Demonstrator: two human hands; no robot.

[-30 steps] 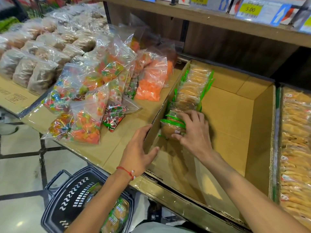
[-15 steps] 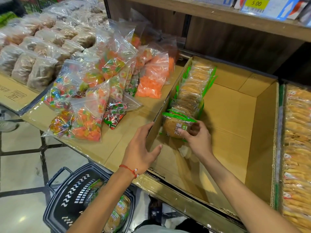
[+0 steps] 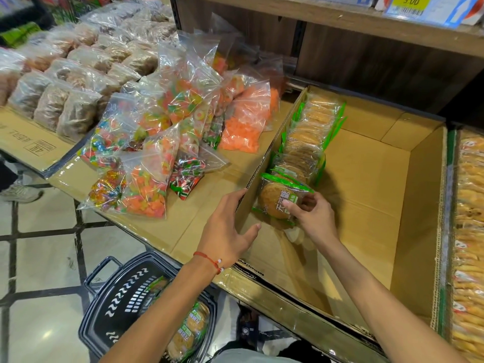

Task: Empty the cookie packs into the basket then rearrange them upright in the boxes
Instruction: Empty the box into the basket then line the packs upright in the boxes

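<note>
We are looking down at a big brown cardboard box (image 3: 366,184) sitting on a low shop shelf. A row of cookie packs (image 3: 309,137) is standing up along the left wall of the box, one behind the other. Each pack is clear with green edges, and round brown cookies are showing inside.

The right hand (image 3: 315,218) is pinching the front cookie pack (image 3: 275,203) by its right side, thumb on the front and fingers curled behind. This pack is standing at the near end of the row, touching the pack behind it, with its label facing us.

The left hand (image 3: 227,231) is spread, with its fingers straight. It is resting on the left wall of the box, thumb on the inside and fingers on the outside. A red string bracelet (image 3: 209,260) is going around that wrist.

Down on the floor, below the left arm, a black basket (image 3: 123,299) is sitting with more cookie packs (image 3: 191,326) lying in it.

To the left of the box, clear candy bags (image 3: 157,142) full of bright sweets are leaning on each other. Past them, bags of brown snacks (image 3: 65,100) are lying in rows. On the right, a second box (image 3: 468,231) is packed with yellow cookie packs. A yellow price tag (image 3: 411,2) is hanging on the shelf above.
</note>
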